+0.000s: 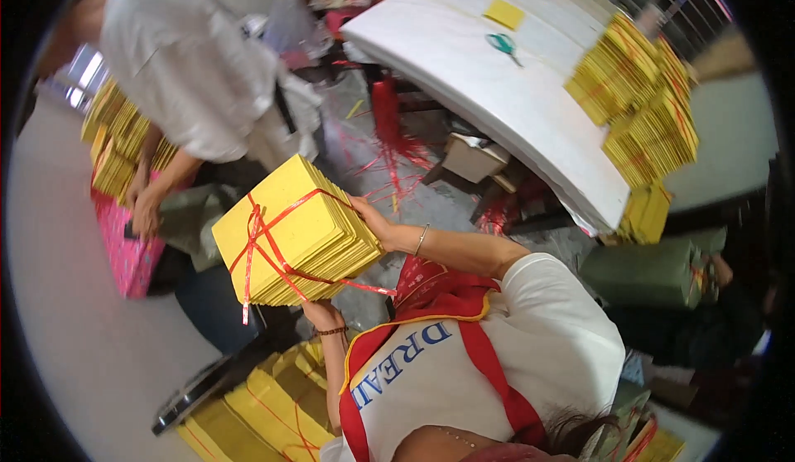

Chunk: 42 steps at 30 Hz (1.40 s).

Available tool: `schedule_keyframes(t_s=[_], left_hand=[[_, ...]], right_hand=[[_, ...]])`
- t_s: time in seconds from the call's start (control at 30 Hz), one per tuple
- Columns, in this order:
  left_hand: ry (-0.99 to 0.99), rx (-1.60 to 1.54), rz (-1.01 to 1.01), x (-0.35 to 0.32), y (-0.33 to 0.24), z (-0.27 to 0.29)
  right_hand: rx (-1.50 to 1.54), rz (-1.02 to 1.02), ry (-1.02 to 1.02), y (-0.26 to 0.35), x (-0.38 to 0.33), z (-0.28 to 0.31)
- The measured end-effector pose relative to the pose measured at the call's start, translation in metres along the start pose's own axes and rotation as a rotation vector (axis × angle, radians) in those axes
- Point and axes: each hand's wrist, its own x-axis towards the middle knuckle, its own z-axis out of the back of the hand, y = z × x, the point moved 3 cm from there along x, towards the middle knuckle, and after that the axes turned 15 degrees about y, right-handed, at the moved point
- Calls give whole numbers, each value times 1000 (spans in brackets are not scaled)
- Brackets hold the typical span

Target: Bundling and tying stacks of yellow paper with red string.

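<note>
A thick bundle of yellow paper sheets (300, 214) is held up in front of me, tilted. Red ribbon (258, 228) crosses its top and is tied there, with loose ends hanging over the near side. My right hand (374, 222) grips the bundle's right side, its fingers partly hidden by the sheets. At the lower edge my left hand (323, 315) supports it from underneath, most of its fingers out of sight. A red apron (431, 284) lies over my white shirt just behind the bundle.
On the white-covered table (464, 56) lie green-handled scissors (503, 45), a yellow sheet (504, 14) and tied yellow bundles (650, 131). Red ribbon scraps (389, 160) litter the floor. At left, a person in white (195, 64) handles something beside more bundles (116, 160). Yellow packs (257, 416) sit below.
</note>
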Motion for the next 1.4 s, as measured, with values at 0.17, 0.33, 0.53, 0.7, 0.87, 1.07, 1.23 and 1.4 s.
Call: schedule_keyframes(t_s=[0.17, 0.33, 0.53, 0.7, 0.87, 1.07, 1.23, 1.4], left_hand=[[138, 91, 112, 9, 14, -60], [322, 117, 128, 23, 46, -163], [628, 24, 302, 27, 126, -330], [757, -41, 357, -4, 184, -464], [1109, 260, 313, -3, 231, -562], [1122, 100, 600, 13, 277, -620], [1174, -124, 688, 12, 289, -626], [1118, -36, 784, 11, 302, -625]], right_hand=[[53, 102, 58, 42, -54, 29], [174, 278, -25, 117, -121, 73], [53, 639, -377, 211, -229, 178], [121, 870, -530, 260, -322, 239], [172, 1053, -447, 303, -367, 291], [-197, 1088, -742, 310, -376, 308], [-55, 967, -950, 263, -360, 292], [82, 1068, -934, 266, -355, 303]])
